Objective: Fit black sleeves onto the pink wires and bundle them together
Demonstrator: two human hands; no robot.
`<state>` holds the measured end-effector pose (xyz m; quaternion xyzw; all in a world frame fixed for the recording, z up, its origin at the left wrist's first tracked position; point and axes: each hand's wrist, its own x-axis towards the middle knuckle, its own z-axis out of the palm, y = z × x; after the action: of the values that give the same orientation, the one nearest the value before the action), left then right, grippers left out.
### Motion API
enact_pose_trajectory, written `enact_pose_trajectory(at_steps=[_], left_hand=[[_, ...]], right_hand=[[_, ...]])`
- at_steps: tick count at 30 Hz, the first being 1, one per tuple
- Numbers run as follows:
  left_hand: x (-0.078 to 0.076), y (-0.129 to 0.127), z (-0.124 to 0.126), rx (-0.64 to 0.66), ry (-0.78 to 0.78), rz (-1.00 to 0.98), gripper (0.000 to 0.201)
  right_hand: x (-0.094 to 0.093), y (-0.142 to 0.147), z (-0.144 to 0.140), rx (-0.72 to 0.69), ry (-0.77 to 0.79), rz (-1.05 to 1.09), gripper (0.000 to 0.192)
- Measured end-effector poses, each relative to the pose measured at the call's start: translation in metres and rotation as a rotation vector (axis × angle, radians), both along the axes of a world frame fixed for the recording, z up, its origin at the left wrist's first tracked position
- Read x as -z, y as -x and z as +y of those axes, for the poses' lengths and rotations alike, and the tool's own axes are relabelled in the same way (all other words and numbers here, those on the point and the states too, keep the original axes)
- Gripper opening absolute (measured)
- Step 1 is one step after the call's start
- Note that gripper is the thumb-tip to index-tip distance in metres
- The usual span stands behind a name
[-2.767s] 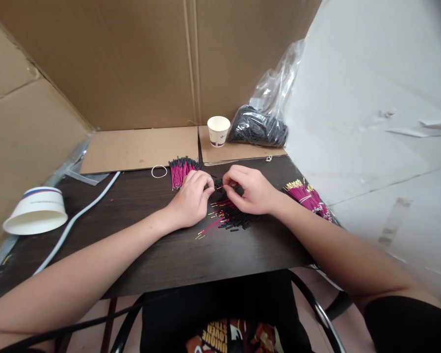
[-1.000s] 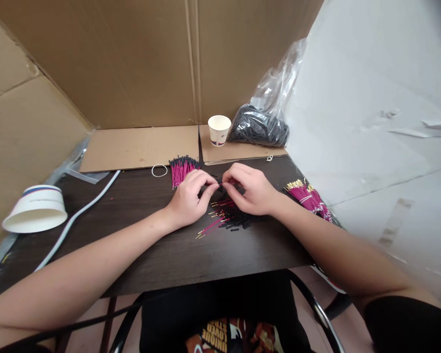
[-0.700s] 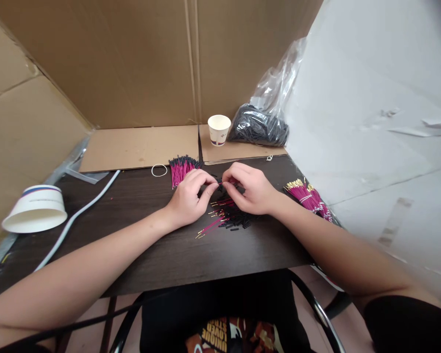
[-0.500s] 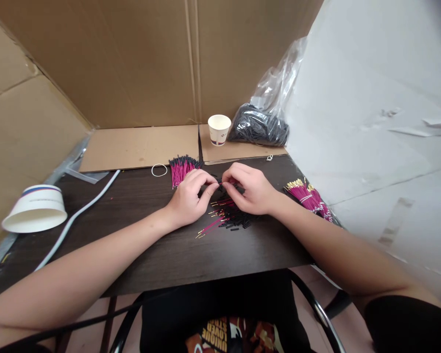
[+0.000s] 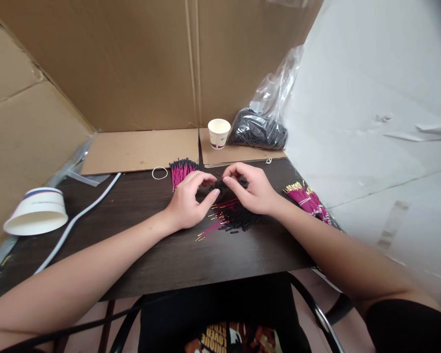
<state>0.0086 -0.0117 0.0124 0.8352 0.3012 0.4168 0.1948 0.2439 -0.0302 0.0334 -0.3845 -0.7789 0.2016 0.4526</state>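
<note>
Just one head-worn view: the desk (image 5: pixel 161 255) is seen from above its near edge, angled forward and down, pretty close.

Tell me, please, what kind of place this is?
Probably a small hand-assembly workstation. Bundles of pink wires and loose black sleeves lie on a dark table, screened by cardboard walls, with a plastic bag of black parts behind.

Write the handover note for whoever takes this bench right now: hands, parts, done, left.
Left hand and right hand: fingertips meet over the loose pile of pink wires and black sleeves; the grip on one small piece is too small to make out.
Done, seemingly: black-tipped bundle behind the left hand.
Left: the loose pile, gold-tipped bundle to the right, bag of black sleeves behind.
</note>
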Motion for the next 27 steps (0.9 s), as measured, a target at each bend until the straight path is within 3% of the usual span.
enact_pose_trajectory(at_steps=[8,13,17,21,27], left_hand=[[0.0,-0.001,0.0,0.07,-0.022,0.008,0.014],[-0.001,-0.002,-0.002,0.095,-0.025,0.001,0.022],[-0.003,-0.001,-0.002,0.06,-0.064,0.015,0.023],[-0.007,0.007,0.008,-0.127,-0.166,0.045,0.026],[-0.008,0.022,0.031,-0.38,-0.277,0.279,0.034]], right_hand=[[0.01,0.008,0.001,-0.139,0.409,0.293,0.031],[0.008,0.01,0.002,-0.175,0.488,0.377,0.042],[0.013,0.008,0.004,-0.174,0.5,0.368,0.033],[0.018,0.003,0.007,-0.072,0.387,0.217,0.021],[0.015,-0.011,0.011,-0.01,-0.016,-0.318,0.012]])
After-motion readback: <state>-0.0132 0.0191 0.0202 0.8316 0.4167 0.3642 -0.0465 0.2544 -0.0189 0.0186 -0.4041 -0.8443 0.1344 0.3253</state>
